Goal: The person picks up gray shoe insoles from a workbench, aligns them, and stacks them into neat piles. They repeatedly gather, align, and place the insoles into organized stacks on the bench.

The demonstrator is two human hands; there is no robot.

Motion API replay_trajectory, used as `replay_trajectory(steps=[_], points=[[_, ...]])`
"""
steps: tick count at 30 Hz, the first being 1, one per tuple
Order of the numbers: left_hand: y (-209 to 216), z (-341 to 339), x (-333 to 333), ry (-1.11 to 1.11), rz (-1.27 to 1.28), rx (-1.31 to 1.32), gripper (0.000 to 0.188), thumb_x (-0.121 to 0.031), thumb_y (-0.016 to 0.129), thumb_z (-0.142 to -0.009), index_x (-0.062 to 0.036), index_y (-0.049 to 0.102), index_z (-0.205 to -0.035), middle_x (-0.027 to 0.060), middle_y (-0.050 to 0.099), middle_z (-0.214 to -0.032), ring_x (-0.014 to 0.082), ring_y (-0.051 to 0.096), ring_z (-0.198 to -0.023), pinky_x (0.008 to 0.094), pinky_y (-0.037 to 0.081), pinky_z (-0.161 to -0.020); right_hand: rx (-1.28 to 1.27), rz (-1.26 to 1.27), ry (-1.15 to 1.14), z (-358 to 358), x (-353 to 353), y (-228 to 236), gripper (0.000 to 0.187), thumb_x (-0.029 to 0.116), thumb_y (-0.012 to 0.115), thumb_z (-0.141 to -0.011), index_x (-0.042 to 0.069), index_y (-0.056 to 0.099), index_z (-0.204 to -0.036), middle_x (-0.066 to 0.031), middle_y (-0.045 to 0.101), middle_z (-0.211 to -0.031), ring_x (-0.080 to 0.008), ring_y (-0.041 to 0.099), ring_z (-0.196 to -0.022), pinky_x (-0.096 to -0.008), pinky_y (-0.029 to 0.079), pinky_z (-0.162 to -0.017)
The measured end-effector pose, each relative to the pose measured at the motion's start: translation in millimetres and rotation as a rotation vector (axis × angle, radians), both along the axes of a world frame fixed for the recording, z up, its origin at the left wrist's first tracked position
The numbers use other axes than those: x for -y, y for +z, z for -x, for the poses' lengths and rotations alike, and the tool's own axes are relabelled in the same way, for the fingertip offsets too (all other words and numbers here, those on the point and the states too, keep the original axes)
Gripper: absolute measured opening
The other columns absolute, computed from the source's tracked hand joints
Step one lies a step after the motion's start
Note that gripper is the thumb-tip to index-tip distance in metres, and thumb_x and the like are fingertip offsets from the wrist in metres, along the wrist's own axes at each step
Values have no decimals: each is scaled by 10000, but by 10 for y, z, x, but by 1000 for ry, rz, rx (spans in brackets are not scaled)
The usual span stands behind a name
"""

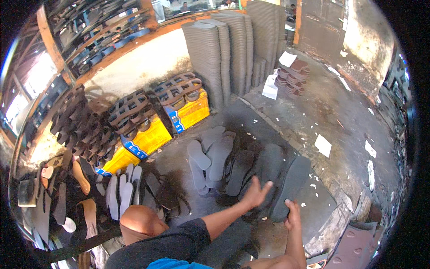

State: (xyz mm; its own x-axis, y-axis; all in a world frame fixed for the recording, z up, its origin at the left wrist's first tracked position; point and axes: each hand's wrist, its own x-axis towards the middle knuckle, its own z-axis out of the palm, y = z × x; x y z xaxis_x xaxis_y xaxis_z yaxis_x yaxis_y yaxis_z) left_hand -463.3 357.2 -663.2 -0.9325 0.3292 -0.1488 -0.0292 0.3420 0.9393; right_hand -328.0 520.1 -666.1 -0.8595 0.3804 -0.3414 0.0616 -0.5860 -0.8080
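My right hand (293,215) grips the near end of a large dark grey shoe sole (293,181), its thumb on top. The sole is tilted, with its far end pointing up and away. Just left of it, my left hand (256,193) holds nothing, with thumb and fingers apart. Beyond that hand are more dark soles (270,159), partly hidden by it and by one another. Further left, lighter grey soles (221,157) lie in an overlapping pile on the dark floor mat.
Tall stacks of grey soles (204,58) stand against the back wall. Yellow boxes (150,139) carry brown sandals (132,110). Loose soles and footbeds (126,195) lie at left. Brown pieces (293,76) and white paper scraps (323,145) are on the floor at right. Brown sheets (354,244) lie lower right.
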Motion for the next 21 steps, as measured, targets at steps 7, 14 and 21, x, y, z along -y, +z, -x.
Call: replay_trajectory(steps=[7,14,21], points=[[-400,-369,-115,-467,124,-162,675,-494,349,-1079,32,336,-1504,289,343,-1569,422,345,-1454,481,301,-1179,194,-445,172,-487,41,213,1018,258,832,-756,-42,251,-1535,-179,543,-1362,-316,615,-1134,-467,497,-987],[-370,-184,-203,-963,449,-551,692,-593,540,-976,-105,474,-1462,191,445,-1528,382,452,-1375,547,343,-1137,802,-1589,428,-977,428,-140,1289,360,938,-565,16,192,-1559,-225,537,-1315,-383,567,-1145,-520,357,-1076],[608,-627,-612,-1011,178,-645,601,-476,487,-1021,-25,504,-1418,205,439,-1518,380,364,-1453,590,292,-1172,165,-62,-102,-933,270,-216,1034,371,890,-653,99,332,-1480,-104,481,-1418,-298,506,-1286,-523,441,-1043]])
